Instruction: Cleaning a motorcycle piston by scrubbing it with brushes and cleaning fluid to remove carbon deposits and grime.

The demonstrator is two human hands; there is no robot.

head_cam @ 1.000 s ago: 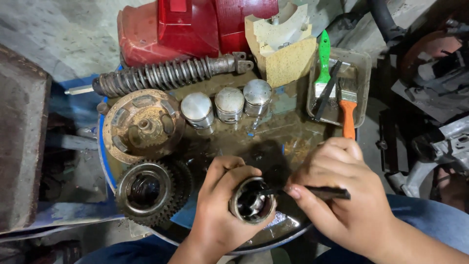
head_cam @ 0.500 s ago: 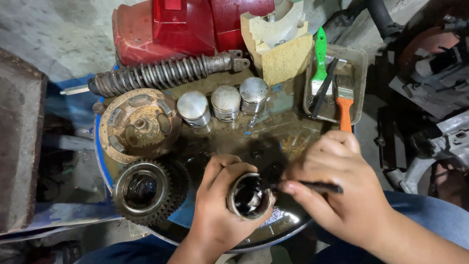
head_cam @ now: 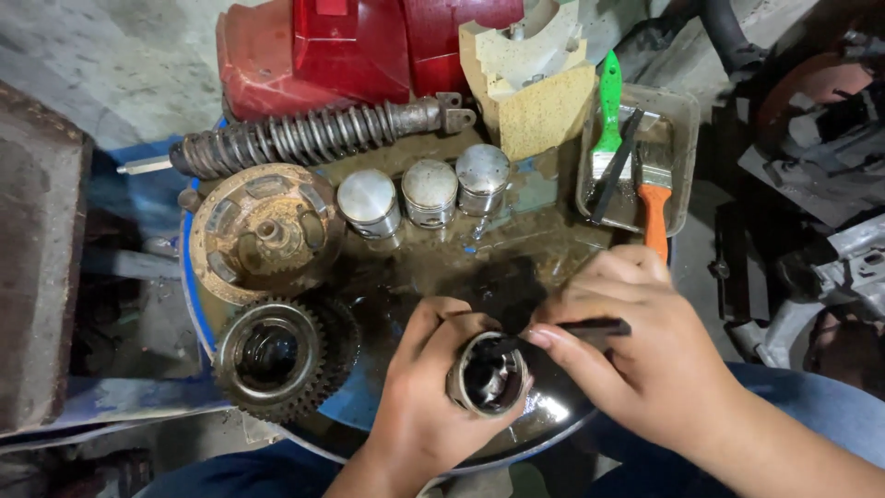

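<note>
Greasy metal, the hollow cylinder (head_cam: 488, 373) sits gripped in the left hand (head_cam: 431, 406), just in front of the three pistons (head_cam: 426, 194) on the oily tabletop (head_cam: 544, 254). The right hand (head_cam: 645, 355) pinches a thin black tool (head_cam: 590, 326), tip in the cylinder's mouth. Its inside looks dark with grime, so cleaning seems unfinished. Left of it lies a toothed gear (head_cam: 277, 355); the tool's tip is hidden.

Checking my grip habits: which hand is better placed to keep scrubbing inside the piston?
Right. The right hand already holds the black brush, its tip at the open end of the piston, while the left hand is wrapped around the piston.
</note>
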